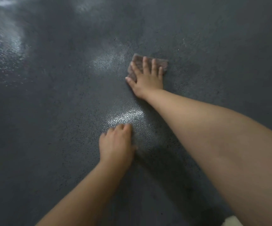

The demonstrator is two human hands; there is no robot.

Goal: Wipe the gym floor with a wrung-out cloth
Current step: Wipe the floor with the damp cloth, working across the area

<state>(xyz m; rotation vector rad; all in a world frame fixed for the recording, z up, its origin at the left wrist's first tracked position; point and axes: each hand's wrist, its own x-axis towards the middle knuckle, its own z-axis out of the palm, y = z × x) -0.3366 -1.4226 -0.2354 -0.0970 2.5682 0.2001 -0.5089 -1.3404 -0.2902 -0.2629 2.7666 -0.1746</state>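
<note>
A person wipes a dark floor with a small cloth.

The right hand (146, 79) lies flat on the cloth (148, 63), with its fingers straight and spread out, pressing it down on the floor (50, 128). The cloth is small, brownish and folded, and it sits a little above the middle of the view, at about 1 o'clock. It sticks out past the fingertips and the thumb side of the hand. The left hand (115, 142) is nearer the person, at about 6 o'clock from the cloth, well apart from it. It rests on the bare floor and holds nothing, with its fingers bent a little; it is blurry. The floor is dark grey and bumpy. Shiny patches show at 10 o'clock and between the two hands.
</note>
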